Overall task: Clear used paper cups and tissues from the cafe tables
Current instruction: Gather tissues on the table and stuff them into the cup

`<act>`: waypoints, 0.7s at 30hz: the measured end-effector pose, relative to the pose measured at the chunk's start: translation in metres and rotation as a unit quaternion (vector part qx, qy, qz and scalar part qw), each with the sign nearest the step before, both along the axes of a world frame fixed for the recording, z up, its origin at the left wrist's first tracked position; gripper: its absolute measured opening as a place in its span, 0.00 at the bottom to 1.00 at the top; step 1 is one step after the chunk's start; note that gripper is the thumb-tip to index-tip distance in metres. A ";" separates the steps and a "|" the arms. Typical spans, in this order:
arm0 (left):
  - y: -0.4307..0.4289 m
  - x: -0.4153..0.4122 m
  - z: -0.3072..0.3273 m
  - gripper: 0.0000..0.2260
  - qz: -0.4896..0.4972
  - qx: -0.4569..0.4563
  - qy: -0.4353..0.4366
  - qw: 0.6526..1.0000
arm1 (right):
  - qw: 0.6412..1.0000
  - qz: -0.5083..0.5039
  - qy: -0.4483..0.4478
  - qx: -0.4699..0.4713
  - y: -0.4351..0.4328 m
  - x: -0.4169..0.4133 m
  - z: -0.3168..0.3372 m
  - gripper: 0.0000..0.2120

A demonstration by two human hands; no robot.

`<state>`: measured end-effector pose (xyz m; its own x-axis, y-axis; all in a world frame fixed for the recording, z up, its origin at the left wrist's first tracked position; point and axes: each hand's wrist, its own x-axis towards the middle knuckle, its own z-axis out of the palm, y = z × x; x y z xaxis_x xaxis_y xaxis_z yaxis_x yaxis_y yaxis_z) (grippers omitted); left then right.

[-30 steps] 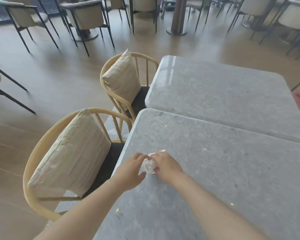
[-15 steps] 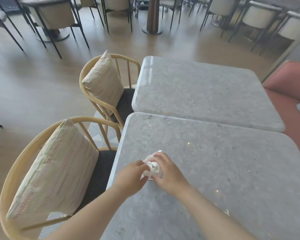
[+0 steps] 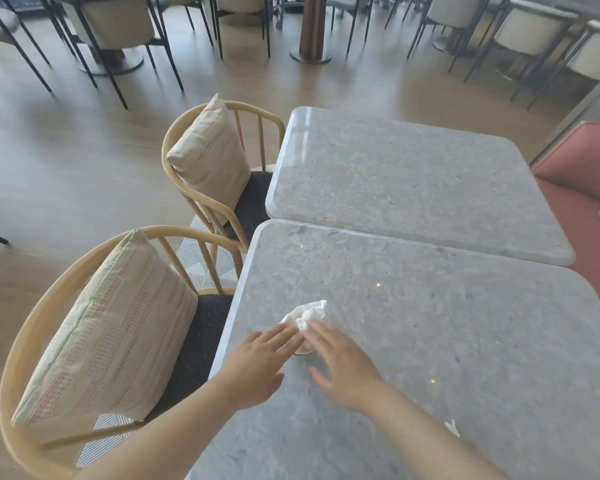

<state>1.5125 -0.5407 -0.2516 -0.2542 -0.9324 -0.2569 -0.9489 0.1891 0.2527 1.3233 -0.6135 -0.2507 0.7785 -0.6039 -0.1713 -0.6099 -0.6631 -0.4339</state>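
A crumpled white tissue [image 3: 306,312] lies on the near grey stone table [image 3: 430,341], close to its left edge. Under it, between my fingertips, shows a bit of a small pale cup [image 3: 304,349], mostly hidden. My left hand [image 3: 257,362] reaches in with its fingers straight, the tips touching the tissue's left side. From the right, my right hand [image 3: 342,363] also lies flat with fingers spread, its fingertips on the tissue. Neither hand is curled round anything.
A small white scrap [image 3: 451,427] lies on the near table by my right forearm. A second grey table [image 3: 413,181] adjoins behind. Two wooden chairs with striped cushions [image 3: 118,327] [image 3: 210,150] stand left; a pink bench [image 3: 582,188] is on the right.
Both hands had their fingers curled round the crumpled tissue; now the fingers are straightened and the tissue sticks out beyond the fingertips. The view has shifted slightly.
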 end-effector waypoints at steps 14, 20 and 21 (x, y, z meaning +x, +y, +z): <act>-0.020 -0.006 0.000 0.28 0.120 -0.046 0.080 0.988 | 0.992 -0.086 -0.073 -0.051 -0.013 0.005 0.005 0.24; -0.046 -0.019 -0.004 0.35 0.136 0.009 0.100 0.986 | 0.996 -0.081 -0.021 -0.003 -0.015 0.000 -0.004 0.27; -0.048 -0.023 -0.005 0.35 0.134 0.009 0.108 0.985 | 0.997 -0.078 -0.022 -0.011 -0.012 -0.006 -0.006 0.26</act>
